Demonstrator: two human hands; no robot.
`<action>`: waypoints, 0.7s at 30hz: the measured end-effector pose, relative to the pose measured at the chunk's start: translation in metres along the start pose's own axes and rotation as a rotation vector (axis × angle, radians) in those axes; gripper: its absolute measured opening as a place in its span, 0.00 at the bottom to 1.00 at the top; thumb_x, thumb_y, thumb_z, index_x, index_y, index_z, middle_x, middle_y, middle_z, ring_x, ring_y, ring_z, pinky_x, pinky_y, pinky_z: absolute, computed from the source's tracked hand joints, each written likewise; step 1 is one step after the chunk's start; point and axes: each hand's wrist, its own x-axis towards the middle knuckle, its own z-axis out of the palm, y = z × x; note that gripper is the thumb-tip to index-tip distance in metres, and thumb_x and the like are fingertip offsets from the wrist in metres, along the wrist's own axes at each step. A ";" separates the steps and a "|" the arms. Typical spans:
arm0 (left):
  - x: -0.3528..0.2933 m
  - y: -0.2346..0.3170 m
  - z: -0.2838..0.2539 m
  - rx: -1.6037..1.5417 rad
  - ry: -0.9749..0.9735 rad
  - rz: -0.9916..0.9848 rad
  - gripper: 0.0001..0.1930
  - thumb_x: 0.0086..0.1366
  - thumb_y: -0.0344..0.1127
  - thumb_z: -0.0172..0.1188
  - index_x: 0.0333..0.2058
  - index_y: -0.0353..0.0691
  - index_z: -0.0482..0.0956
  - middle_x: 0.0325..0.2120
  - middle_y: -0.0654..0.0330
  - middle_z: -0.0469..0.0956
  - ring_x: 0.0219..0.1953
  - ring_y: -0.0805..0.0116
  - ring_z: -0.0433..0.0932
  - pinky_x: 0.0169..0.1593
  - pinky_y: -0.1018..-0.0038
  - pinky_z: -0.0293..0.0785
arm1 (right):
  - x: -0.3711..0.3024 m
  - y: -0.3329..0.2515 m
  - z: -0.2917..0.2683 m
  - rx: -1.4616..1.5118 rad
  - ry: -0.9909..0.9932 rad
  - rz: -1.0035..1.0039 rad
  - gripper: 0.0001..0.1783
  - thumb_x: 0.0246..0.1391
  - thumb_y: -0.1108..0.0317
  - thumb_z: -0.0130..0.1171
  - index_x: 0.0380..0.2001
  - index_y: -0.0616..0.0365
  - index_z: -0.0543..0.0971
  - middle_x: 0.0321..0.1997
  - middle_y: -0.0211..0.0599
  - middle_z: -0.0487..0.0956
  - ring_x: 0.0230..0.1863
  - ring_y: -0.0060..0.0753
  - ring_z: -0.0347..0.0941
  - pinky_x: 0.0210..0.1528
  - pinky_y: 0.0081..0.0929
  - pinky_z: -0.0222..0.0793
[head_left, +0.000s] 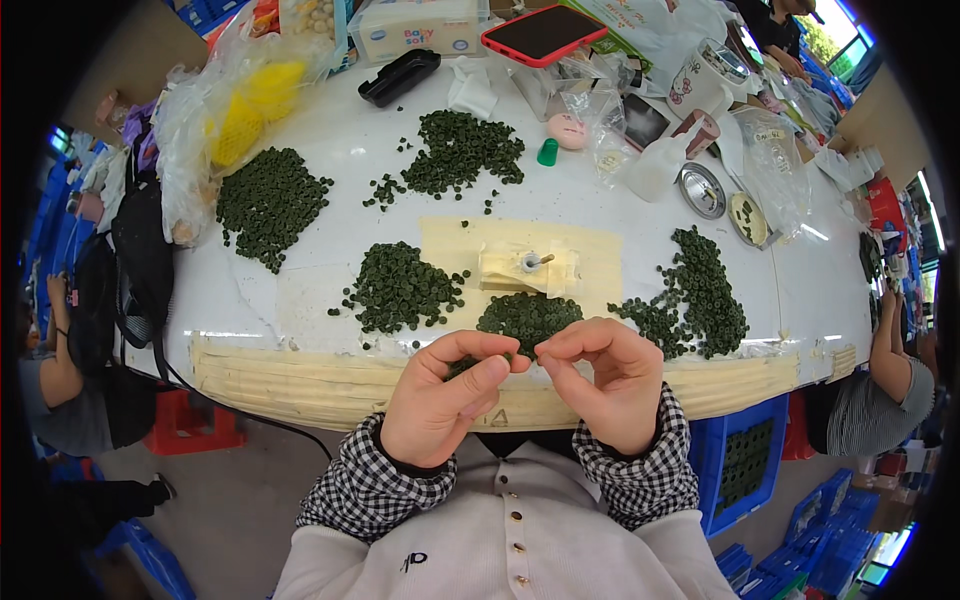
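Note:
Both my hands are raised close together above the table's near edge. My left hand [440, 395] pinches a small dark green round piece [508, 357] between thumb and forefinger. My right hand [610, 385] is closed in a pinch just beside it; whatever its fingertips hold is too small to make out. Right beyond my fingers lies a pile of the same green pieces [528, 316]. Behind that pile, a taped block [500, 266] with an upright metal pin [540, 261] stands on a yellowish taped patch [598, 245].
More piles of green pieces lie left [272, 205], near left [400, 285], far [460, 150] and right [705, 290]. At the back are a red-edged phone [543, 35], a black case [400, 78], a green cap [547, 152] and a mug [700, 80]. A blue crate [708, 450] stands below right.

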 end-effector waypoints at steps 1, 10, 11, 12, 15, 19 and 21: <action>0.000 0.000 0.000 0.001 0.009 0.002 0.09 0.64 0.27 0.54 0.43 0.35 0.75 0.36 0.55 0.78 0.20 0.84 0.60 0.24 0.86 0.58 | 0.000 0.000 -0.001 -0.082 -0.005 -0.036 0.09 0.46 0.83 0.58 0.34 0.64 0.79 0.33 0.37 0.79 0.34 0.23 0.75 0.40 0.19 0.71; -0.001 0.000 0.003 0.020 0.026 -0.002 0.10 0.63 0.29 0.55 0.43 0.34 0.74 0.34 0.56 0.78 0.19 0.84 0.59 0.23 0.86 0.57 | 0.001 -0.004 0.008 -0.096 0.064 -0.008 0.13 0.46 0.82 0.59 0.38 0.63 0.79 0.31 0.36 0.80 0.34 0.22 0.75 0.39 0.18 0.70; 0.000 -0.001 0.002 0.018 0.018 0.001 0.10 0.64 0.29 0.55 0.43 0.34 0.75 0.33 0.56 0.78 0.19 0.84 0.59 0.23 0.86 0.57 | -0.001 -0.004 0.007 -0.065 0.052 0.020 0.12 0.46 0.81 0.59 0.37 0.64 0.79 0.32 0.36 0.80 0.34 0.22 0.75 0.39 0.18 0.70; 0.000 -0.002 0.002 0.016 0.010 0.005 0.09 0.64 0.29 0.55 0.42 0.34 0.75 0.33 0.56 0.78 0.19 0.84 0.59 0.23 0.86 0.57 | -0.002 -0.002 0.006 -0.034 0.040 0.047 0.12 0.46 0.81 0.59 0.37 0.64 0.79 0.32 0.36 0.80 0.34 0.22 0.75 0.40 0.18 0.70; 0.000 -0.002 0.004 0.026 0.031 -0.003 0.09 0.64 0.30 0.54 0.41 0.34 0.75 0.31 0.58 0.78 0.19 0.84 0.58 0.23 0.85 0.56 | -0.003 -0.001 0.006 0.021 0.007 0.093 0.10 0.47 0.81 0.59 0.35 0.65 0.79 0.32 0.36 0.80 0.34 0.22 0.75 0.40 0.18 0.71; 0.000 -0.004 0.005 0.033 0.029 0.002 0.08 0.64 0.31 0.54 0.40 0.34 0.75 0.29 0.60 0.77 0.19 0.84 0.59 0.23 0.85 0.56 | -0.001 -0.002 0.005 -0.066 -0.017 0.026 0.08 0.46 0.81 0.60 0.33 0.64 0.80 0.33 0.36 0.80 0.34 0.23 0.76 0.38 0.19 0.71; 0.000 -0.005 0.004 0.039 0.033 -0.004 0.09 0.64 0.31 0.54 0.40 0.34 0.75 0.28 0.61 0.77 0.19 0.84 0.59 0.23 0.85 0.56 | 0.001 -0.001 0.006 -0.126 0.011 -0.059 0.08 0.45 0.81 0.60 0.32 0.63 0.80 0.33 0.37 0.80 0.34 0.24 0.76 0.37 0.20 0.71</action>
